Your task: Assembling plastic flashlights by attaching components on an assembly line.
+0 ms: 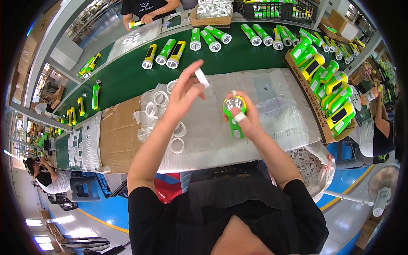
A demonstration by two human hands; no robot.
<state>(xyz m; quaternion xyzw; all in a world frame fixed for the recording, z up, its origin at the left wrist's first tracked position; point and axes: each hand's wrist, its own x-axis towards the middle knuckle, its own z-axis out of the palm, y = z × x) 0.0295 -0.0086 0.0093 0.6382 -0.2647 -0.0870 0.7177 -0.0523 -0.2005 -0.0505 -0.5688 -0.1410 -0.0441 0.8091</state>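
Note:
My right hand is wrapped round a green flashlight. Its clear lens and yellow rim face up toward me, and white wraps show on the thumb and a finger. To the left and a little farther off, my left hand is raised over the work surface, pinching a white plastic ring that is seen nearly edge-on. The ring and the flashlight are apart. Beneath my left hand and forearm lie several loose white rings, partly hidden by the arm.
A cardboard box of green and yellow flashlights stands at the right. More flashlights lie on the green belt beyond the covered worktop. Below the right edge hangs a bag of rings. Across the belt, a person handles a flashlight.

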